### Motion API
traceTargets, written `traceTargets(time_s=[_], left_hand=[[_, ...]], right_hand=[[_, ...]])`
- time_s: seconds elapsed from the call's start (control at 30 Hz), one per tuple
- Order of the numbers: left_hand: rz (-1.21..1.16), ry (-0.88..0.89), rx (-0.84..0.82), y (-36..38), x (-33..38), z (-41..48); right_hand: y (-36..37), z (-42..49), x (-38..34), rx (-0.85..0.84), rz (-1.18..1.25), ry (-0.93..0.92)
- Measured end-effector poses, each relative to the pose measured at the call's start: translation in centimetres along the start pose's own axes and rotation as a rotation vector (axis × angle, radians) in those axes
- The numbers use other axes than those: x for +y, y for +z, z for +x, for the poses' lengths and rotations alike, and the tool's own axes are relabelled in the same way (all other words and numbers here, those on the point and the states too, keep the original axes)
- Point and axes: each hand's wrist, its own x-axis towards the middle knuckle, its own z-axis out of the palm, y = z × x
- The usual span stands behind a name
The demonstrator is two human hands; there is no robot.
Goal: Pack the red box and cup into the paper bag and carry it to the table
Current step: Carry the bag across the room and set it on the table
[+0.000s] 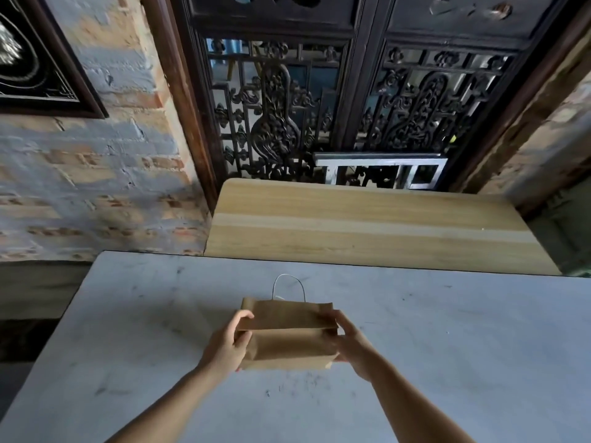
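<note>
The left hand (228,342) is gripping the left side of the brown paper bag (287,335), fingers curling over its folded top. The bag is sitting on the grey marble surface (447,340), and the right hand (350,342) is clasping its right side.

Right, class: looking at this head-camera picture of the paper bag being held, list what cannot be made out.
- Red box and cup: neither shows in the head view; the paper bag has its top folded shut, hiding any contents.
- Fingertips of the left hand and right hand: partly behind the bag's sides.
- Bag's underside: whether it touches the white table is unclear.
- Framed picture: cut by the left edge.
</note>
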Motion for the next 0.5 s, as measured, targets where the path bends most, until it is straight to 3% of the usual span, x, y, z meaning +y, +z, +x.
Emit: traceTargets(time_s=[0.1,0.2,0.37,0.5], left_hand=[[0.037,0.052,-0.052,-0.6,-0.2,-0.1],[0.256,0.217,0.016,-1.0,0.0,0.0],[0.588,0.407,0.060,-2.0,1.5,0.1],[0.752,0.437,-0.039,-2.5,3.8,0.4]], right_hand=[[-0.1,-0.1,-0.5,0.004,-0.068,-0.002],[0.1,-0.5,-1.2,0.014,-0.209,-0.069],[-0.1,-0.8,-2.9,0.175,-0.854,-0.285],[1.5,-1.5,-5.4,0.159,-1.062,-0.437]])
